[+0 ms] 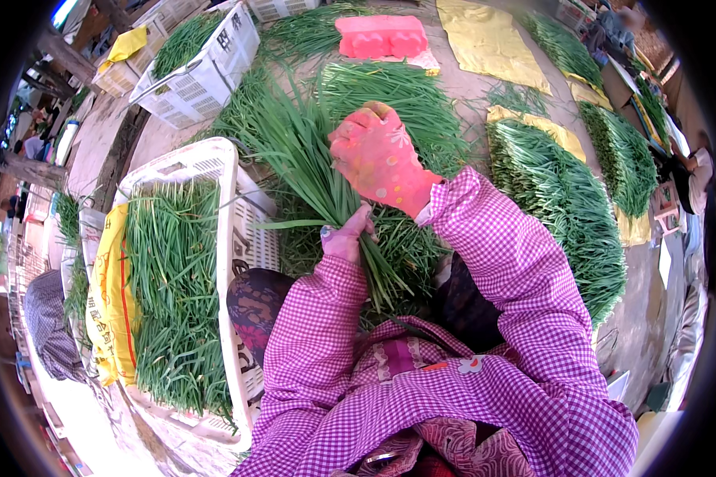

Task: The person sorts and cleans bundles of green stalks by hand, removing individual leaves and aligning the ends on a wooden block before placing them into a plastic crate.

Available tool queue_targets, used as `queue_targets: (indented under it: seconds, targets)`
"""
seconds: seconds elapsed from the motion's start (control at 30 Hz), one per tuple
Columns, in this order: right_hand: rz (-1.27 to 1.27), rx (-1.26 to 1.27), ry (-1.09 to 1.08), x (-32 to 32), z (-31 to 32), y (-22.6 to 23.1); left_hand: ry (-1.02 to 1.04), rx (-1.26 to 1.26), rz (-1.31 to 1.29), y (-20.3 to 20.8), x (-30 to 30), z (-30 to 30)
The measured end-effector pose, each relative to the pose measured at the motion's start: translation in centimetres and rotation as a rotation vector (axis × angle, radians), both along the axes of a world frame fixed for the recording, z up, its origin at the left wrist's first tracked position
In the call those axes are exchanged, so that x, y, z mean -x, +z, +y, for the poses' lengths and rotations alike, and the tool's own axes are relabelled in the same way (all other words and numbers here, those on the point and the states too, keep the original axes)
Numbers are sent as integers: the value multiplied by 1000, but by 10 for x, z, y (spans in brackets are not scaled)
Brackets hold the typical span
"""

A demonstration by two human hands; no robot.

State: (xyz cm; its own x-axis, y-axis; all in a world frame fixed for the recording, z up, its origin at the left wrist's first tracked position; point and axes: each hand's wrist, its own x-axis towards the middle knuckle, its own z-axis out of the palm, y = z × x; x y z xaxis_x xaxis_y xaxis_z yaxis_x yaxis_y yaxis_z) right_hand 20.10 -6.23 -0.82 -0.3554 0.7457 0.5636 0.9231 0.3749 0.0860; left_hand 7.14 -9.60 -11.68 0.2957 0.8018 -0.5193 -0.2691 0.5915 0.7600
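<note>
My left hand (347, 241), in a pale pinkish glove, is wrapped round a bunch of long green chives (306, 163). The leaves fan out away from me to the upper left, and the other ends point down toward my lap. My right hand (378, 155), in a red-pink patterned glove, is closed in a fist just right of the bunch, above a pile of chives (398, 95). Its fingertips are turned away, so what they grip, if anything, is hidden. More loose chives (402, 242) lie beneath my hands, between my knees.
A white crate (227, 183) full of chives, with a yellow sack (113, 294) along its side, stands at my left. Another white crate (191, 95) sits farther off. Chive rows (561, 207) lie at right. Beyond are a pink block (382, 38) and a yellow cloth (493, 44).
</note>
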Motion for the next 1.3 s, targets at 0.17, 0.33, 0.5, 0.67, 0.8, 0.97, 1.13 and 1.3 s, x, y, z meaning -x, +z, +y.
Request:
queue_targets:
  seconds: [0.17,0.33,0.5,0.67,0.8,0.97,1.13,1.3]
  targets:
    - [277,-127,-260,-29,14,15,-18,-149,-55,2,5,-6]
    - [816,-91,-196,-55,19,20,-65,-109,-134,2,3,-7]
    - [887,-35,-113,-54,11,27,-86,-101,-94,-3,2,-6]
    - [448,-209,-84,-55,17,26,-169,-165,-24,12,-1,-11]
    - [176,-243,-70,-50,13,25,-197,-167,-29,11,-2,-12]
    - [225,-29,-211,-62,17,21,-227,-161,-33,12,-3,-12]
    - [858,-13,-164,-70,24,15,-174,-189,-312,2,3,-9]
    - [1502,145,-74,-108,31,26,-215,-222,-243,2,4,-11]
